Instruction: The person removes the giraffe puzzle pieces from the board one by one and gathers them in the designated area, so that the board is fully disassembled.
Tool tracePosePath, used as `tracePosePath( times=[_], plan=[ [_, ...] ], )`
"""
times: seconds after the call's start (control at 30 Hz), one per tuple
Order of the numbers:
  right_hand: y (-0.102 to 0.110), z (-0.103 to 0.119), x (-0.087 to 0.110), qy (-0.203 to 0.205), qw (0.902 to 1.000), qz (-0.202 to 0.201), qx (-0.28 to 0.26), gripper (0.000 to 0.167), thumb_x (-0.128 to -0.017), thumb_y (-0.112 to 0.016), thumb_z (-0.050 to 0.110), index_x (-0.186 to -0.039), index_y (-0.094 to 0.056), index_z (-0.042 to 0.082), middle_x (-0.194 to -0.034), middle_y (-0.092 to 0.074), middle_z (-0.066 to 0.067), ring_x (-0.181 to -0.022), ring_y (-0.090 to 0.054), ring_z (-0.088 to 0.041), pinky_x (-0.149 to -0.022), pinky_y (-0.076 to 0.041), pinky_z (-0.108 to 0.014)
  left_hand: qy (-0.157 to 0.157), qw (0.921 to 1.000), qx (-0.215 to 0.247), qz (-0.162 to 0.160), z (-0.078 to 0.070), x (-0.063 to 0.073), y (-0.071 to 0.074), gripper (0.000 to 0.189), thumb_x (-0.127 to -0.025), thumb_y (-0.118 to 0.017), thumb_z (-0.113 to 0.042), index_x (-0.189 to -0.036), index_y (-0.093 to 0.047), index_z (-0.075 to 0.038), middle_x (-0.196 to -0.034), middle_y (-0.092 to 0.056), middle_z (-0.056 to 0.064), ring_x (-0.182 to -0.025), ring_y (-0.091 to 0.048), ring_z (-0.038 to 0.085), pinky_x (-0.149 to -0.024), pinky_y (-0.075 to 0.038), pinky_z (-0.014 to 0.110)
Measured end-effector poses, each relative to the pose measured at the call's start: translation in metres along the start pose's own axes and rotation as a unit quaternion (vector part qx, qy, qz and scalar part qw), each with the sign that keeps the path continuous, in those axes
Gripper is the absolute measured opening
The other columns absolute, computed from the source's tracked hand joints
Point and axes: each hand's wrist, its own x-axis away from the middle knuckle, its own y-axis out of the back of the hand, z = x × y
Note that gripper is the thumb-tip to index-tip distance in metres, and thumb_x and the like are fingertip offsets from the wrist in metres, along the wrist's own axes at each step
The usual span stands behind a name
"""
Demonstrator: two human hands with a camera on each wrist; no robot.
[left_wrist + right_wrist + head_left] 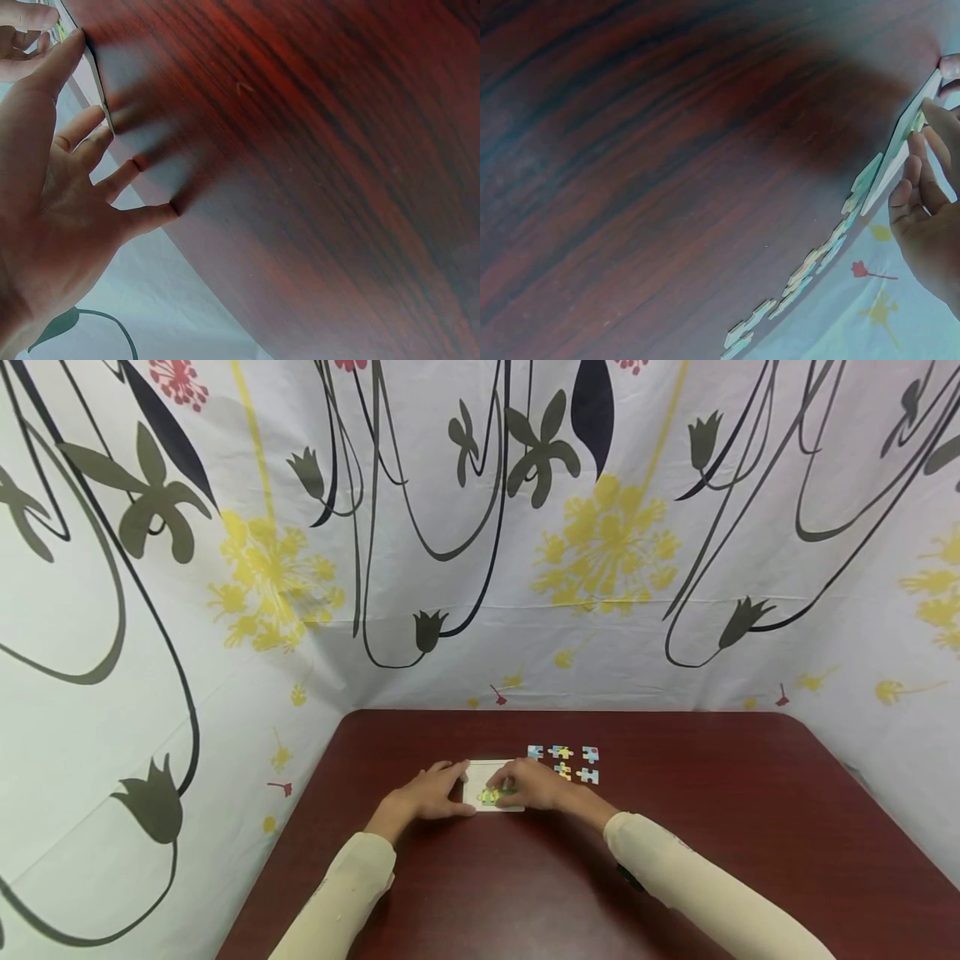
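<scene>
A small white puzzle tray (pixel 480 770) lies flat on the table, with yellow-green jigsaw pieces (pixel 489 796) along its near side. My left hand (pixel 429 795) is at the tray's left edge, thumb by the near corner and index finger by the far one. Its fingers are spread and fairly straight in the left wrist view, fingertips at the tray's edge (pixel 96 75). My right hand (pixel 536 785) reaches over the tray's right side and pinches a yellow-green jigsaw piece (pixel 919 120) low over the tray. The hand partly covers that piece in the head view.
Several loose jigsaw pieces (pixel 590 754) in blue and yellow lie in rows to the right of the tray, close by my right hand. The dark red-brown table (pixel 697 793) extends around them. A patterned white cloth (pixel 480 677) hangs behind the table and along its sides.
</scene>
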Motion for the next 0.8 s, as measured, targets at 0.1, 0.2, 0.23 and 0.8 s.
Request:
tracePosePath(
  times=[0.1,0.2,0.23,0.8],
  plan=[
    [0.002,0.001,0.002,0.002,1.0000,0.001,0.009,0.028,-0.090,-0.084,0.018,-0.116,-0.078,0.008,-0.110,-0.076,-0.002,-0.093,-0.072,-0.018,-0.081,-0.058,-0.028,-0.001,1.0000,-0.003,0.000,-0.001,-0.001,0.000,0.088,-0.094,-0.073,-0.053,-0.163,-0.034,-0.015,-0.145,-0.053,-0.002,-0.154,-0.028,0.032,-0.119,-0.021,0.069],
    [0.004,0.000,0.006,0.010,0.9998,-0.004,0.014,0.026,-0.091,-0.082,0.018,-0.116,-0.078,0.009,-0.110,-0.076,-0.002,-0.093,-0.071,-0.017,-0.081,-0.058,-0.029,-0.002,1.0000,-0.007,0.000,-0.001,-0.002,0.000,0.088,-0.094,-0.073,-0.054,-0.163,-0.033,-0.015,-0.144,-0.054,-0.002,-0.154,-0.028,0.032,-0.119,-0.021,0.069],
    [0.006,0.000,0.007,0.014,0.9998,-0.006,0.014,0.026,-0.092,-0.082,0.018,-0.116,-0.078,0.009,-0.110,-0.076,-0.002,-0.093,-0.071,-0.018,-0.081,-0.059,-0.030,-0.001,1.0000,-0.009,0.001,-0.002,-0.002,0.000,0.088,-0.094,-0.073,-0.053,-0.163,-0.033,-0.015,-0.144,-0.053,-0.002,-0.154,-0.027,0.032,-0.119,-0.021,0.069],
    [0.033,-0.019,0.053,0.033,0.9991,-0.019,0.020,0.023,-0.096,-0.077,0.015,-0.118,-0.078,0.011,-0.106,-0.073,-0.002,-0.088,-0.065,-0.024,-0.074,-0.056,-0.038,-0.024,0.9997,0.007,-0.006,-0.001,0.004,0.001,0.091,-0.094,-0.075,-0.048,-0.163,-0.031,-0.009,-0.141,-0.059,-0.001,-0.154,-0.026,0.038,-0.119,-0.020,0.070]
  ],
)
